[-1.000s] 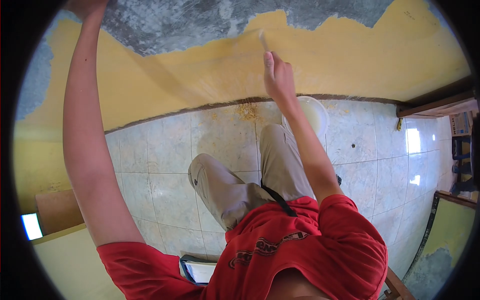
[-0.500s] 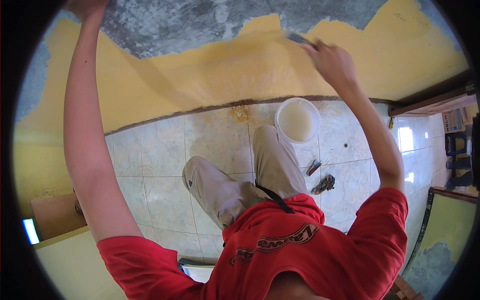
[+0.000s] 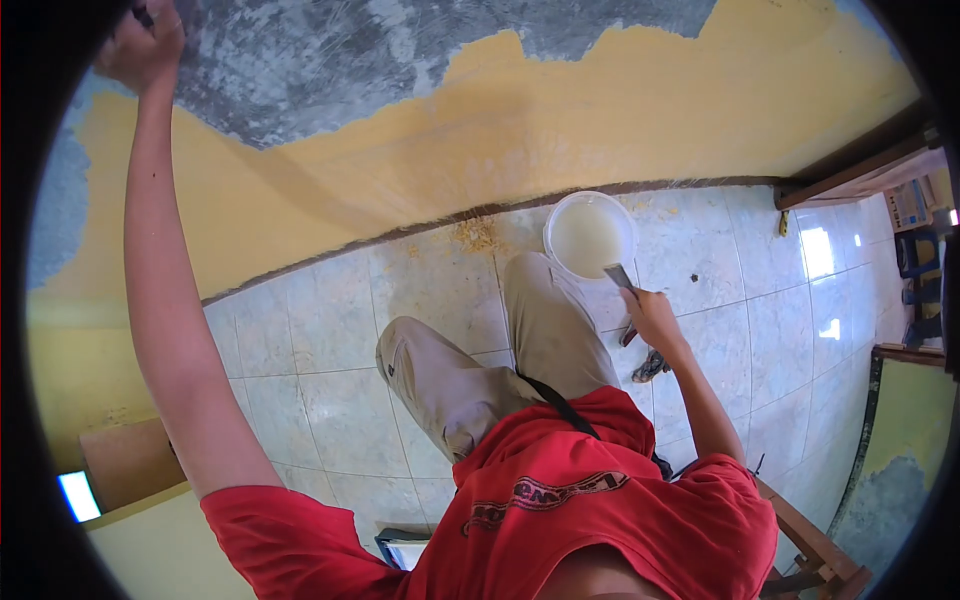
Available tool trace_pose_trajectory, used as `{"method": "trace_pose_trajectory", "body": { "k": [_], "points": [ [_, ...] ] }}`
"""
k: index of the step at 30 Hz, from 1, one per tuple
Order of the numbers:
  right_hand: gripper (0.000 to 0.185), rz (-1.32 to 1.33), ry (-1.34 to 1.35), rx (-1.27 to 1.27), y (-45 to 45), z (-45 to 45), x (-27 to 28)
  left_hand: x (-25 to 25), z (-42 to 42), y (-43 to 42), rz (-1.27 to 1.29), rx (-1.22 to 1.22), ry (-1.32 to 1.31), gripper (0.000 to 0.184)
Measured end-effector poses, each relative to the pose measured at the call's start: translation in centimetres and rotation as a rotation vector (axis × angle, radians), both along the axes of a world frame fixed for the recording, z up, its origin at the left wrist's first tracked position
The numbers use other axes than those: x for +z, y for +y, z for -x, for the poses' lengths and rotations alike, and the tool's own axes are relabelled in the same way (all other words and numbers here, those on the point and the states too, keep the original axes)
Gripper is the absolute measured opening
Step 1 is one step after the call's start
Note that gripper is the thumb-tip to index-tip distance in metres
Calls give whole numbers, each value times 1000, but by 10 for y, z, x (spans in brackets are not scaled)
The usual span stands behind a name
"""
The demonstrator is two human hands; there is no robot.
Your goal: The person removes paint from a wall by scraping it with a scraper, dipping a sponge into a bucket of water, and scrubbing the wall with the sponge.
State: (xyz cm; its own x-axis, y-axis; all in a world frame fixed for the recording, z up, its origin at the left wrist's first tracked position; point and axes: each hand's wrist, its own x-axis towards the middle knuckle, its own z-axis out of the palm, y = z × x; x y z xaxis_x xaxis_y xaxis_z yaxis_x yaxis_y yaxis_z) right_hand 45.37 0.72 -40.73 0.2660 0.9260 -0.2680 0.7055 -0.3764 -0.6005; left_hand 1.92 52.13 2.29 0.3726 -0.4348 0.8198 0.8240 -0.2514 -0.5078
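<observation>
From where I stand, the R hand [image 3: 655, 318], right of center, has its grip closed round a scraper [image 3: 619, 276], tip up by the lower right rim of the tub [image 3: 590, 236] w/ cloudy liquid; can't tell if they touch. L hand [image 3: 142, 52] is up at the upper left of the frame, by the wall [image 3: 400, 130], fingers bent round a dark item [image 3: 143, 14], mostly cut off, type unclear. Yellow crumbs [image 3: 476, 237] lie on the floor [image 3: 330, 330] left of the tub; a crumpled rag [image 3: 649, 368] sits just below the R hand, approx. center right.
</observation>
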Motion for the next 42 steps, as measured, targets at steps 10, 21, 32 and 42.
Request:
{"method": "trace_pose_trajectory", "body": {
  "k": [10, 21, 32, 42],
  "points": [
    [28, -564, -64, 229, 196, -3, 138, 4, 12, 23, 73, 4, -9, 53],
    [43, -513, -569, 146, 243, 3, 212, -16, -34, -27, 88, -248, 58, 50],
    [41, -529, -499, 92, 246, 9, 206, -18, -37, -33, 11, -242, 48, 49],
    [40, -430, -597, -5, 242, 37, 223, -14, -45, -31, 7, -261, 60, 48]
  ]
}}
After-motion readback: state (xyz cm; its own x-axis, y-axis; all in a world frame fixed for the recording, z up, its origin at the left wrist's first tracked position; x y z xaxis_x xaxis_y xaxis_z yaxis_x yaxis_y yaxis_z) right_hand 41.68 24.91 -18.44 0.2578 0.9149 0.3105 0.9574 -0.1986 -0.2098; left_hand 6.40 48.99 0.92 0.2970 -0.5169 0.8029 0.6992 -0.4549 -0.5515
